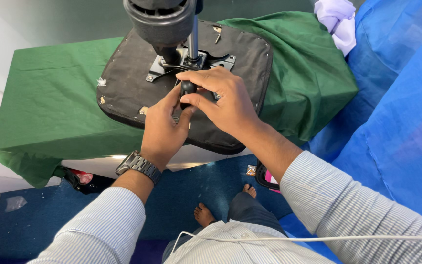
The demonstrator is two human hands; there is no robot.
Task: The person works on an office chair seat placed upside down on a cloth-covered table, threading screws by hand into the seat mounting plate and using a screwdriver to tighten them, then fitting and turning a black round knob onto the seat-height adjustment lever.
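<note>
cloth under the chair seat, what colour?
Green cloth, plain, under the black chair seat; head view.

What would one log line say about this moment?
left hand: on black lever handle | right hand: gripping it | chair seat: upside down on green cloth

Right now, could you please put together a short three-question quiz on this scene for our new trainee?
1. True or false: the seat pad lies underside up on the green cloth.
2. Which wrist carries the metal watch? A) left B) right C) neither
3. Fill in: both hands grip a black ____ beside the metal plate.

Key
1. True; the mounting plate and gas-lift column face up.
2. A; the left hand wears it, the right hand is bare.
3. Lever knob.
</note>
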